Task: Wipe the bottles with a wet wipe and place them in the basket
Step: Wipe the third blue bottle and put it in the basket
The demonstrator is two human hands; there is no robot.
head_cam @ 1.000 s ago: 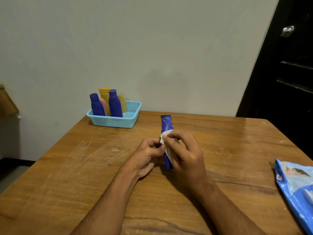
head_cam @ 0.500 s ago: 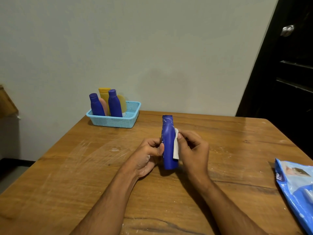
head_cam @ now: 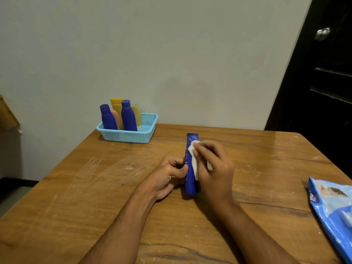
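Your right hand (head_cam: 213,168) has moved up the blue bottle (head_cam: 191,168): its fingers (head_cam: 204,147) are curled over the wet wipe (head_cam: 194,161) and press it against the bottle's upper half, close to the cap end. Half a second ago the wipe sat folded along the right side of the bottle at mid-height, and a second ago it was lower and across the front. So you are working the wipe along the body, and the stroke has now reached the top, which suggests the wiping of this bottle is well along.

Your left hand (head_cam: 167,178) holds the bottle from the left, thumb against its side and fingers curled behind it, much as before. The bottle stands nearly upright on the desk (head_cam: 76,197), its base on the wood just in front of your hands, as it was.

To the right of the bottle, at the desk's edge, lies the blue wipes pack (head_cam: 331,212), unmoved. Beyond the bottle and to its left, the light blue basket (head_cam: 129,136) sits at the far corner with several bottles already standing in it. This one has yet to join them.
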